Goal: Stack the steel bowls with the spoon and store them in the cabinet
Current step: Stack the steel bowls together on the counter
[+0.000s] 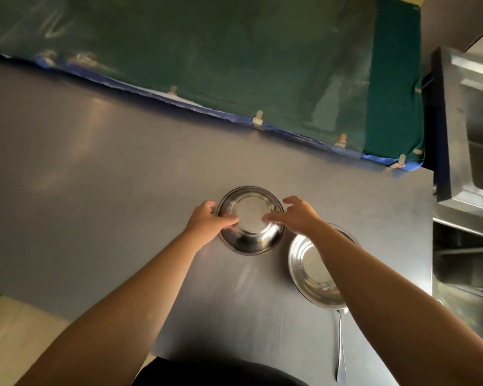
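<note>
Head view: far steel bowl [251, 220] sits upright on the grey table [95, 168], left hand [207, 220] clasping its left rim with thumb laid inside, right hand [296, 214] spread loose over its right rim, fingers uncurled, not clamped on anything. Near steel bowl [308, 270] lies just right of it and closer, partly under the right forearm. Spoon [341, 346] lies at the near bowl's near edge, handle toward the person; steel sink unit [469, 129] stands at far right.

Right forearm [379, 280] covers much of near bowl [304, 263] at 4 o'clock; spoon [341, 346] bowl-end tucked under rim.
</note>
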Demonstrator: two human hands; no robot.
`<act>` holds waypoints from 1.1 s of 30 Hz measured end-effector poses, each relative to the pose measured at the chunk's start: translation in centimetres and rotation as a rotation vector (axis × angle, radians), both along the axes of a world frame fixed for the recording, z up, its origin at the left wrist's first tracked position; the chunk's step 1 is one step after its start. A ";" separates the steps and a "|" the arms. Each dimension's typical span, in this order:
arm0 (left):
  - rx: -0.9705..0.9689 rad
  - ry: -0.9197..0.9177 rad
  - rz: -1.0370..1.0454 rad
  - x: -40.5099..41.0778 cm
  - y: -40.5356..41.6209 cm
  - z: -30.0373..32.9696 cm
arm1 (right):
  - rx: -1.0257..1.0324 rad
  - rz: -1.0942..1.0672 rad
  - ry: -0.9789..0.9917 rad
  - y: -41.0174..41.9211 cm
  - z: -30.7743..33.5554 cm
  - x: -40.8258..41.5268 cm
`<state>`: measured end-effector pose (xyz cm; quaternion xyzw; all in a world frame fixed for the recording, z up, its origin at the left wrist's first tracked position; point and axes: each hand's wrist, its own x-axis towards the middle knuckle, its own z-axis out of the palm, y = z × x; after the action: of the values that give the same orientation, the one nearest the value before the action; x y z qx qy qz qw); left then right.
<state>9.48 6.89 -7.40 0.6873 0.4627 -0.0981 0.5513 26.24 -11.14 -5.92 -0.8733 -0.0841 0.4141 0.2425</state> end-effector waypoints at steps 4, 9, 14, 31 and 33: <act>-0.073 -0.027 -0.022 0.5 0.1 -0.1 | -0.014 -0.040 0.077 0.9 -0.5 0.8; -0.123 -0.005 -0.016 1.0 0.2 0.4 | 0.017 -0.086 0.167 1.4 -0.6 1.5; -0.127 0.019 0.022 1.2 0.7 0.9 | 0.078 -0.218 0.292 2.2 0.2 1.5; -0.475 -0.010 0.450 -0.6 2.2 1.5 | 0.281 -0.069 -0.177 4.4 5.5 -1.4; -0.533 -0.044 0.513 -0.7 2.6 1.7 | 0.312 -0.003 -0.229 4.0 6.5 -1.8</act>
<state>8.77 9.47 -5.71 0.3833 0.5661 -0.0590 0.7274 24.47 -7.19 0.59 -0.8666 -0.1728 0.2937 0.3646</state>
